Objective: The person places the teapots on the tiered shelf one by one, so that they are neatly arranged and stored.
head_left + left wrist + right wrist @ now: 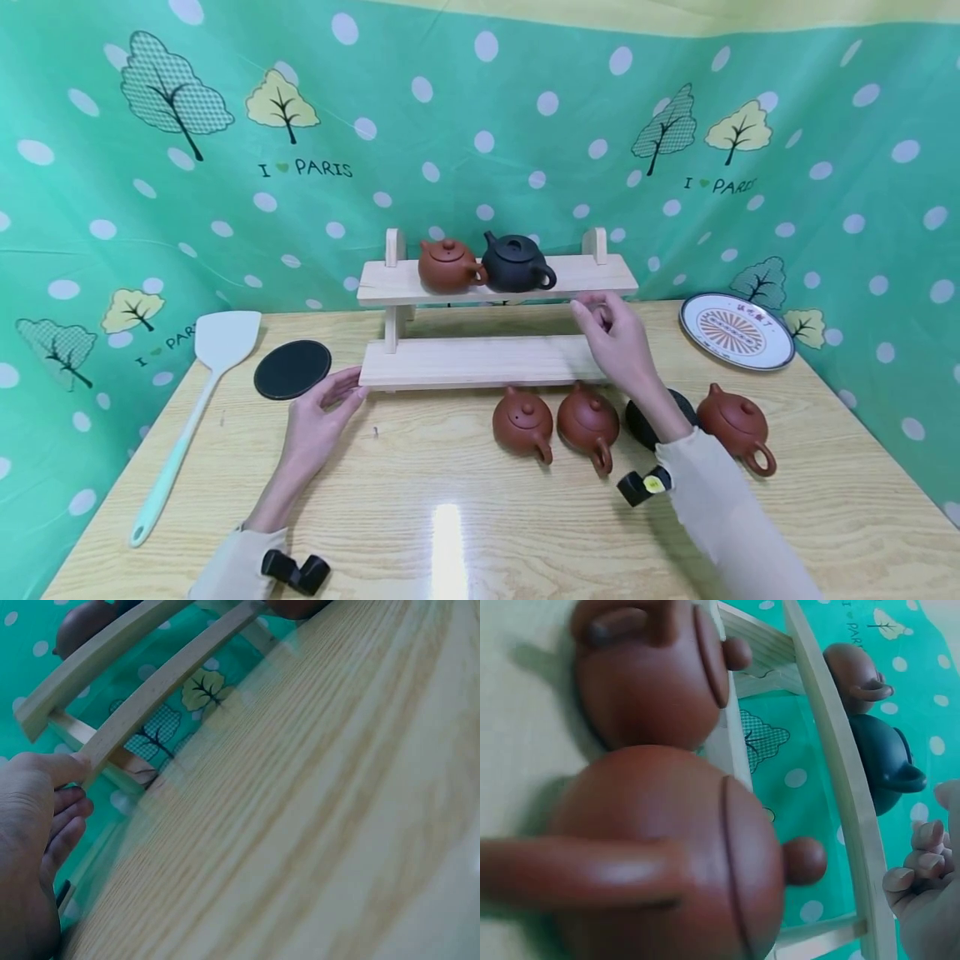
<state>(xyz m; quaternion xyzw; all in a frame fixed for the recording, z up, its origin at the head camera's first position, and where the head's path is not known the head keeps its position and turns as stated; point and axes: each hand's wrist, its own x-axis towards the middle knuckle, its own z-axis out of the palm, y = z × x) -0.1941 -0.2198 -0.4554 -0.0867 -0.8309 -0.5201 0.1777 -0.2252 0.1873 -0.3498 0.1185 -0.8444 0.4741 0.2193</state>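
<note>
A two-tier wooden shelf (480, 362) stands at the back middle of the table. My left hand (321, 421) grips the left end of its lower board, thumb at the front edge in the left wrist view. At the upper board's right end is my right hand (621, 342), its fingers loosely bent and holding nothing. A reddish-brown teapot (447, 268) and a black teapot (513, 265) sit side by side on the upper board. Before the shelf stand brown teapots (521, 423), (667, 847) close together. A black object (647, 427) is partly hidden by my right forearm.
Another brown teapot (735, 423) stands right of my forearm. A patterned plate (737, 332) lies at the back right. To the left are a black round mat (292, 369) and a long-handled spatula (187, 417). A green polka-dot cloth (480, 108) hangs behind the table.
</note>
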